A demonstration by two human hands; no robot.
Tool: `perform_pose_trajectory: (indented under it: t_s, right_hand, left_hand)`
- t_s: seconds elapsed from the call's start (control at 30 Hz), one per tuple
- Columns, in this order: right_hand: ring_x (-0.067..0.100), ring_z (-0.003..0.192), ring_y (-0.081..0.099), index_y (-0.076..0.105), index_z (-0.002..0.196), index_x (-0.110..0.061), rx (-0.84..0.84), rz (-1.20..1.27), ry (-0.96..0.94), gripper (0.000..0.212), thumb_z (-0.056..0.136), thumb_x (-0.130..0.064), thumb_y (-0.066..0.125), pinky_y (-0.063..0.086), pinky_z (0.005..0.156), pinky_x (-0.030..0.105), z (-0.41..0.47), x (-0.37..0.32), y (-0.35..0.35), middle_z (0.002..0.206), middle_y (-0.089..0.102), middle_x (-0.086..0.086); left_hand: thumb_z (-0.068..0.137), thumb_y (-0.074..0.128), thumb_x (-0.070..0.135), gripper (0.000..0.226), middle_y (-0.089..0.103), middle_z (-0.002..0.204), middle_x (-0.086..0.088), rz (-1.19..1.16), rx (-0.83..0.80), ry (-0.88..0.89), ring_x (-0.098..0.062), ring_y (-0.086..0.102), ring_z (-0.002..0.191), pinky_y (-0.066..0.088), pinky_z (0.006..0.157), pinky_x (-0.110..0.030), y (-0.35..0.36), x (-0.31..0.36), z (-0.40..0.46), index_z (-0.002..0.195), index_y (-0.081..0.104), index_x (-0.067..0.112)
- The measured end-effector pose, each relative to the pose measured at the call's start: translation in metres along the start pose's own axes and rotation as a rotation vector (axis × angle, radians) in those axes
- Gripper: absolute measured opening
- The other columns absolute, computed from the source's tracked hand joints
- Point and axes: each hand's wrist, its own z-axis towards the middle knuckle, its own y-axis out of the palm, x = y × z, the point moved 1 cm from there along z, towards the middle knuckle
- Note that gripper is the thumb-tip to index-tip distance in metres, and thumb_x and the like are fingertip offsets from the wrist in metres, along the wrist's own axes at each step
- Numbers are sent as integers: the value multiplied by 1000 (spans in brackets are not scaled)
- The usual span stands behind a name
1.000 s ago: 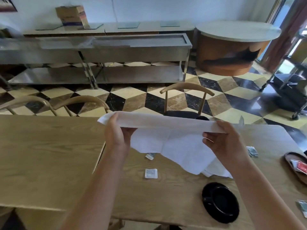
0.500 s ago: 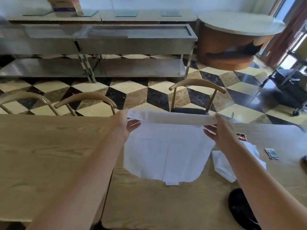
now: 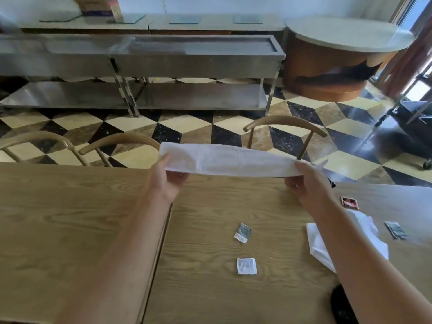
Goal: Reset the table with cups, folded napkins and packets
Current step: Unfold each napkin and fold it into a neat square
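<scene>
White cloth napkin (image 3: pixel 230 163), folded to a long narrow band, held level in the air above the far edge of the pale wooden worktop (image 3: pixel 70 220): light, limp, sags unless kept taut (so grip at both ends), left hand (image 3: pixel 167 177) and right hand (image 3: pixel 304 181) fingers pinched shut on its ends.

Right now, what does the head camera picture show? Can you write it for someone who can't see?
Two bare hands, left hand and right hand, hold a white napkin stretched into a long folded strip above a wooden table. On the table lie small packets, including a white packet and a red packet, plus another crumpled napkin.
</scene>
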Motion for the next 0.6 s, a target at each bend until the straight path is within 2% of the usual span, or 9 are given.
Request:
perform_pose_trajectory:
  t_s: [0.07, 0.1, 0.17, 0.27, 0.3, 0.37, 0.4, 0.5, 0.6]
  right_hand:
    - [10, 61, 63, 67, 94, -14, 39, -17, 67, 9, 91, -7, 63, 52, 51, 23, -7, 27, -15, 75, 64, -1]
    - [10, 64, 61, 69, 99, -15, 52, -21, 108, 14, 90, -6, 64, 52, 52, 22, -10, 44, -24, 76, 65, -2]
    - [11, 68, 59, 68, 109, -15, 98, -25, 204, 25, 88, -3, 62, 52, 52, 22, -15, 79, -44, 81, 66, -1]
    - [17, 72, 62, 65, 110, -12, 173, -54, 343, 27, 87, 0, 64, 54, 50, 23, -23, 132, -80, 86, 67, 4]
    - [18, 73, 64, 64, 109, -11, 201, -74, 386, 25, 87, -1, 65, 54, 49, 23, -26, 148, -93, 87, 68, 6]
    - [19, 73, 65, 64, 109, -11, 256, -122, 476, 21, 90, -3, 65, 54, 49, 24, -33, 179, -117, 87, 69, 7]
    - [19, 74, 66, 64, 110, -11, 281, -139, 521, 20, 91, -4, 65, 54, 51, 25, -37, 195, -128, 89, 69, 7]
    - [18, 70, 64, 62, 112, -11, 329, -228, 626, 22, 92, -4, 65, 52, 53, 27, -55, 232, -155, 90, 67, 8]
    - [18, 68, 62, 62, 113, -10, 349, -287, 673, 24, 91, -5, 69, 51, 52, 26, -73, 256, -175, 93, 67, 10]
  left_hand:
    - [101, 56, 19, 13, 69, 93, -9, 101, 160, -108, -21, 67, 80, 58, 52, -24, -28, -22, -3, 102, 66, 12]
    - [100, 57, 16, 10, 68, 85, -7, 153, 232, -156, -18, 65, 71, 53, 45, -21, -46, -35, -5, 96, 66, 12]
    - [99, 60, 11, 10, 68, 76, -5, 215, 334, -233, -16, 63, 63, 49, 41, -19, -84, -60, -7, 90, 66, 11]
    - [96, 62, 5, 6, 69, 81, -10, 292, 404, -322, -20, 64, 67, 54, 47, -24, -141, -95, -16, 99, 67, 4]
    - [94, 62, 2, 6, 72, 76, -11, 313, 423, -342, -21, 68, 62, 55, 47, -26, -157, -105, -21, 98, 67, 2]
    - [92, 63, -4, 11, 71, 56, -8, 366, 497, -371, -19, 67, 43, 51, 37, -23, -185, -123, -32, 83, 65, 3]
    - [91, 63, -6, 16, 69, 53, -8, 404, 540, -383, -19, 65, 40, 48, 33, -21, -199, -132, -39, 79, 63, 4]
    - [91, 65, -5, 16, 67, 75, -14, 545, 617, -433, -25, 61, 59, 46, 33, -18, -238, -156, -59, 80, 64, 7]
    - [89, 69, -3, 11, 67, 82, -16, 599, 663, -450, -26, 60, 64, 49, 40, -23, -268, -172, -79, 81, 66, 4]
